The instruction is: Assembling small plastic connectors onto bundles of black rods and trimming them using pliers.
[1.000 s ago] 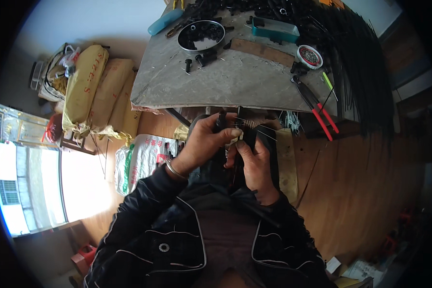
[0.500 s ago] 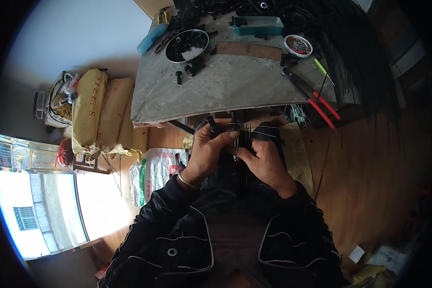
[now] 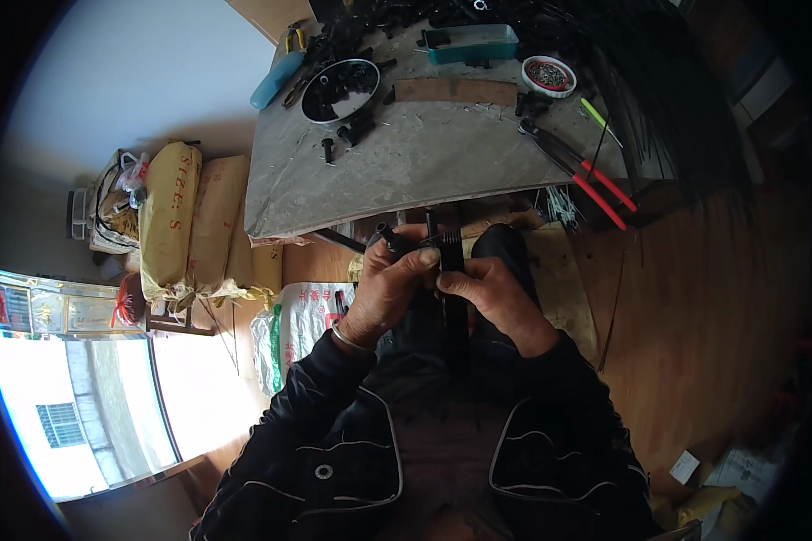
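Grey worktop (image 3: 352, 185); below it, a dark rod (image 3: 431, 219) points toward its edge, between the left hand (image 3: 390, 287), fingers clasping rod and tube (image 3: 385, 233), and right hand (image 3: 498, 290), fingers pinching nearer the body.

From the hands (image 3: 381, 296), the table (image 3: 406, 167) lies at twelve o'clock; on it, the bowl (image 3: 304, 101) sits at eleven, the box (image 3: 474, 54) at twelve, the dish (image 3: 550, 94) at one, the pliers (image 3: 595, 199) at two; sacks (image 3: 167, 221) between nine and ten.
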Available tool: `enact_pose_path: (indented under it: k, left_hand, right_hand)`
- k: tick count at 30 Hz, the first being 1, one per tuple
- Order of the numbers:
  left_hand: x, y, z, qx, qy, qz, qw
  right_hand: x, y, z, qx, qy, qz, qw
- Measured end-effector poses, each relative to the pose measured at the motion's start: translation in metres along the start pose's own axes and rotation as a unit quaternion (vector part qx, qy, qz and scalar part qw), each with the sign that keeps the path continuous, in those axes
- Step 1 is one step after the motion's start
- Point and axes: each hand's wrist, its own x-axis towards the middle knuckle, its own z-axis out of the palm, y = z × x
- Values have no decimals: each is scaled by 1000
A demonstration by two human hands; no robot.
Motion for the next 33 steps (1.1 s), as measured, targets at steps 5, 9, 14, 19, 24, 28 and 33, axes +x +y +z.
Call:
enact_pose_path:
  k: [5, 9, 14, 19, 24, 28, 33]
  left_hand:
    - [-4, -4, 6, 35, 89, 49, 994]
    - [-4, -7, -12, -28, 11, 28, 999]
    - [-11, -6, -9, -17, -32, 35, 999]
    - [-12, -2, 6, 44, 57, 55, 996]
    - [-16, 9, 3, 134, 44, 62, 988]
    - [-15, 12, 3, 151, 42, 45, 987]
    - [3, 30, -3, 250, 118, 153, 949]
  right_hand:
    - [-1, -1, 9, -73, 41, -28, 996]
    - [1, -1, -3, -10, -35, 65, 997]
    - [-4, 6, 2, 27, -37, 42, 998]
    - [-4, 11, 7, -27, 0, -61, 998]
    - [-5, -7, 31, 113, 15, -142, 983]
    - [-5, -5, 36, 140, 24, -121, 982]
    - [-2, -11, 39, 116, 13, -123, 985]
